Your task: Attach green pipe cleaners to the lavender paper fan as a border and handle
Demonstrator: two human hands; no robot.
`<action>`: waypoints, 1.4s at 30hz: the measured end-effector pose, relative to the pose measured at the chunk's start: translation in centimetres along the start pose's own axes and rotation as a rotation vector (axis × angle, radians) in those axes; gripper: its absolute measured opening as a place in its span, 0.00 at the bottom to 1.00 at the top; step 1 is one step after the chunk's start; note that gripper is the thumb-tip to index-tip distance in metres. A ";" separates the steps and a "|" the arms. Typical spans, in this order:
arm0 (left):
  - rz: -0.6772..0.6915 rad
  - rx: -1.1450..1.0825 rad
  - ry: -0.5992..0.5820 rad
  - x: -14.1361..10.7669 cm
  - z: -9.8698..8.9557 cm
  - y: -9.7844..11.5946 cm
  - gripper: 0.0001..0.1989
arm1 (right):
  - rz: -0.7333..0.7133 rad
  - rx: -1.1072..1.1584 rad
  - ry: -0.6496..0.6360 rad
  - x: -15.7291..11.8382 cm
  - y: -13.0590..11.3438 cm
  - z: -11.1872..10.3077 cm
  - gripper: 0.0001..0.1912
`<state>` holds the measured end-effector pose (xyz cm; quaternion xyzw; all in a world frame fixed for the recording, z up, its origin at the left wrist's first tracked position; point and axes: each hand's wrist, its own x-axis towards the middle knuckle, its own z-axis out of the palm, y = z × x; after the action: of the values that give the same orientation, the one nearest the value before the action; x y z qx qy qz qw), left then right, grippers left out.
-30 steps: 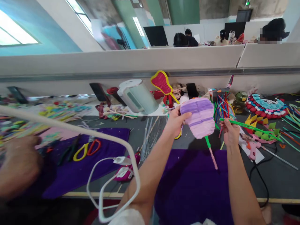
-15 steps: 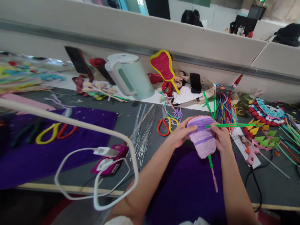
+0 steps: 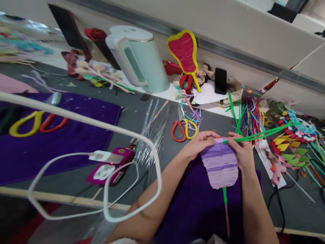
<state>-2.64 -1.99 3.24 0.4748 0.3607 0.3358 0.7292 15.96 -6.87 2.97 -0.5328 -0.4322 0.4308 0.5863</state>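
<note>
A fan-shaped piece of pink and purple pipe cleaner rows (image 3: 220, 166) hangs between my hands, wide end up, with a green and pink stem (image 3: 224, 196) pointing down. My left hand (image 3: 201, 144) is closed on its upper left edge, thumb in front. In my right hand (image 3: 241, 149), thumb and fingers pinch green pipe cleaners (image 3: 264, 135) against the upper right of the piece. Their short ends lie on its top; the long ends reach out to the right. Below is a dark purple cloth (image 3: 200, 203).
Scissors (image 3: 178, 131) lie beyond my left hand, near thin wires (image 3: 157, 135). A kettle (image 3: 144, 61) and a phone (image 3: 220, 80) are at the back. On the right are coloured pipe cleaners (image 3: 252, 115) and a pink glue gun (image 3: 278, 173). A white cable (image 3: 132, 134) loops across the left foreground.
The view has shifted, tilting further down. The fan-shaped piece now hangs lower and straighter, its rows facing me more fully. The green pipe cleaners' long ends now slant upward to the right.
</note>
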 end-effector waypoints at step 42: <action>0.186 0.000 0.065 -0.4 1.9 0.1 0.10 | -0.133 -0.270 0.076 -1.1 -1.2 1.5 0.07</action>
<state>-1.29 -3.16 3.94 0.4950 0.3384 0.4173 0.6829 14.24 -7.62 4.25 -0.5929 -0.4979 0.3086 0.5525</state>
